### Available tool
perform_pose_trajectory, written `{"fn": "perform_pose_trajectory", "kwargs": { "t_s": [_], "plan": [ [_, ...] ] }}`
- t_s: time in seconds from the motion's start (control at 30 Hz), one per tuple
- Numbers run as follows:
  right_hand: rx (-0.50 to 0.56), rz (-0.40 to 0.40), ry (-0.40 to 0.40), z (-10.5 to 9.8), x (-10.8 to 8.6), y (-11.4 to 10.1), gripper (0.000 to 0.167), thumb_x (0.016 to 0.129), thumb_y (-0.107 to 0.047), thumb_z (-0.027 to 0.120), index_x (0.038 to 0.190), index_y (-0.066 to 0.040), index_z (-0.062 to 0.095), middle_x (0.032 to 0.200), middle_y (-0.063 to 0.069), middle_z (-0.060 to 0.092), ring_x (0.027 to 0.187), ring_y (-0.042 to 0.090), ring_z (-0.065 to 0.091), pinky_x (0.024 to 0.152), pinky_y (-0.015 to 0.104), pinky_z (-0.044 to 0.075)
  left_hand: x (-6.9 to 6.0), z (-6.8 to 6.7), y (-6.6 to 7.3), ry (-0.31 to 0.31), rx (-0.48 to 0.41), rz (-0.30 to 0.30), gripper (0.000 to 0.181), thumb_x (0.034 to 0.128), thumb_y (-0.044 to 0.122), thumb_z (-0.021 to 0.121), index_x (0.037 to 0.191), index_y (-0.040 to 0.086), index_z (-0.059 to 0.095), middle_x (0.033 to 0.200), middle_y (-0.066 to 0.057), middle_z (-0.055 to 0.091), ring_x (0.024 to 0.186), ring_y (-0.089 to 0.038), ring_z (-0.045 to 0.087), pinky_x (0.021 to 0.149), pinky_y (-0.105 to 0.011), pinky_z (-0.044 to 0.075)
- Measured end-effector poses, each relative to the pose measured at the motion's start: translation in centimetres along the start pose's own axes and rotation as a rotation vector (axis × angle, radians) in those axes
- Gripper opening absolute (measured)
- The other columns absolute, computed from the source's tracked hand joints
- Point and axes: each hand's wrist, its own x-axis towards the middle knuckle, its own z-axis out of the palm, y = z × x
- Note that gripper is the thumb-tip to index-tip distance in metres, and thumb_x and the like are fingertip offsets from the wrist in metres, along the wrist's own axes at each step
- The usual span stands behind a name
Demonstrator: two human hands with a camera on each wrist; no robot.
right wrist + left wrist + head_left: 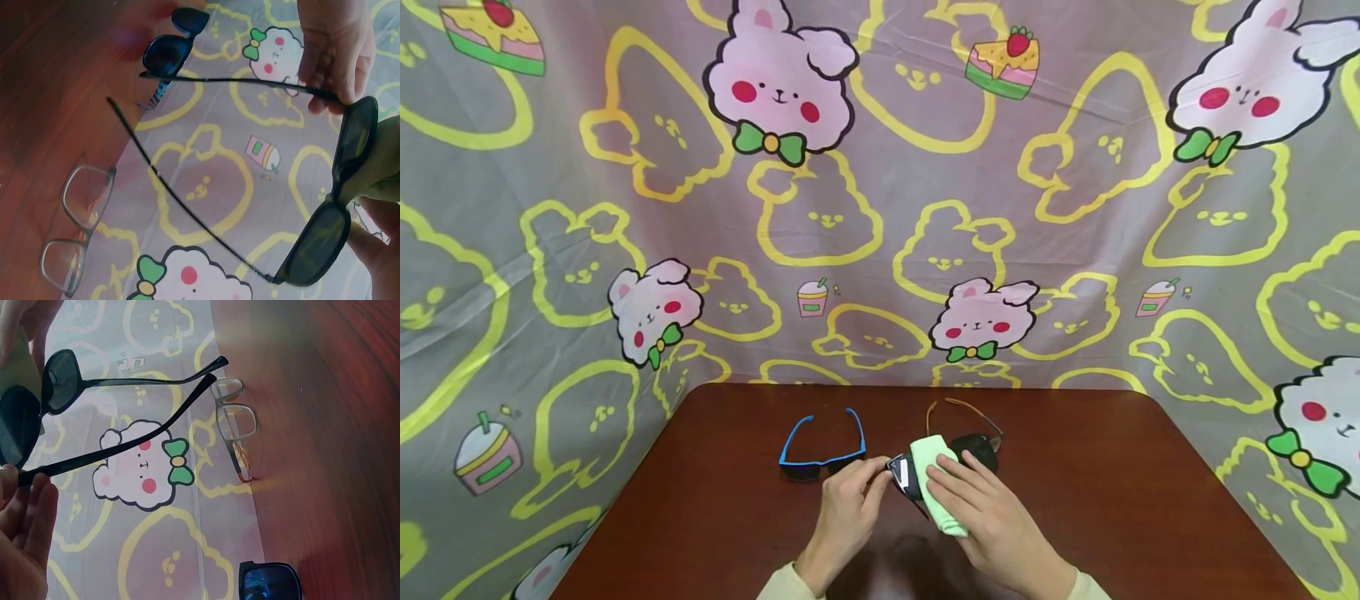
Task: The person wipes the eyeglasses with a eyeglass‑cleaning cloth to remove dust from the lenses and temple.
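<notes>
Black sunglasses (904, 477) are held up, temples pointing away from the person. The left hand (850, 508) pinches them by one temple near the hinge, as the left wrist view shows with the hand (28, 531) low at its left edge. A folded light green cloth (934, 487) lies over the middle of the sunglasses, around the bridge and the edge of a lens. The right hand (992, 521) grips this cloth, its fingers laid over the front; in the right wrist view, part of that hand (378, 244) shows below the cloth (378, 162). The fingertips behind the cloth are partly hidden.
Blue-framed sunglasses (822, 463) with dark lenses rest on the brown table (700, 500), left of the held pair. Clear-lensed glasses (237, 420) with orange-brown temples lie on the table behind the held sunglasses. A patterned cloth backdrop (880, 167) surrounds the table's back and sides.
</notes>
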Motion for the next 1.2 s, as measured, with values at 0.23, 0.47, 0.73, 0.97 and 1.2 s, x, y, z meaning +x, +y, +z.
{"fn": "perform_pose_trajectory", "kwargs": {
  "t_s": [0.23, 0.47, 0.73, 0.97, 1.2],
  "plan": [
    [-0.021, 0.006, 0.053, 0.1, -0.4, 0.7, 0.041, 0.102, -0.020, 0.031, 0.120, 0.001, 0.061, 0.120, 0.014, 0.062, 0.112, 0.033, 0.057, 0.109, 0.042, 0.025, -0.1, -0.1, -0.1, 0.006, 0.002, 0.026, 0.009, 0.0831, 0.008, 0.069, 0.092, 0.009, 0.070, 0.075, 0.004, 0.064, 0.061, -0.002, 0.052, 0.054, -0.014, 0.039],
    [-0.025, 0.002, 0.087, 0.6, -0.2, 0.7, 0.040, 0.102, -0.021, 0.034, 0.117, 0.001, 0.063, 0.120, 0.015, 0.061, 0.110, 0.034, 0.058, 0.108, 0.042, 0.027, -0.2, 0.2, 0.1, 0.014, -0.016, 0.063, 0.011, 0.0825, 0.007, 0.069, 0.093, 0.010, 0.069, 0.073, 0.005, 0.062, 0.059, -0.001, 0.048, 0.053, -0.011, 0.037],
    [-0.012, 0.016, 0.020, 1.1, 0.5, 0.2, 0.039, 0.088, -0.010, 0.044, 0.121, 0.000, 0.061, 0.124, 0.015, 0.059, 0.115, 0.033, 0.055, 0.107, 0.044, 0.027, -0.1, 0.5, 0.2, 0.013, -0.022, 0.107, 0.013, 0.0788, 0.003, 0.071, 0.091, 0.008, 0.069, 0.074, 0.005, 0.064, 0.059, -0.001, 0.049, 0.054, -0.010, 0.038],
    [-0.010, -0.014, -0.014, 1.5, 0.9, -0.4, 0.042, 0.088, -0.009, 0.039, 0.124, 0.000, 0.059, 0.126, 0.013, 0.058, 0.118, 0.032, 0.053, 0.108, 0.044, 0.025, -0.3, 0.5, 0.2, -0.008, -0.024, 0.109, 0.012, 0.0804, 0.004, 0.071, 0.092, 0.008, 0.069, 0.075, 0.004, 0.065, 0.060, 0.001, 0.050, 0.054, -0.008, 0.039],
    [-0.037, -0.098, 0.022, 1.7, 1.0, -0.6, 0.041, 0.101, -0.022, 0.032, 0.120, -0.001, 0.062, 0.125, 0.012, 0.059, 0.117, 0.031, 0.054, 0.104, 0.048, 0.030, -0.2, 0.3, 0.1, 0.007, -0.016, 0.099, 0.009, 0.0842, 0.007, 0.068, 0.092, 0.009, 0.070, 0.076, 0.004, 0.065, 0.062, -0.001, 0.053, 0.056, -0.011, 0.042]
  ]
}}
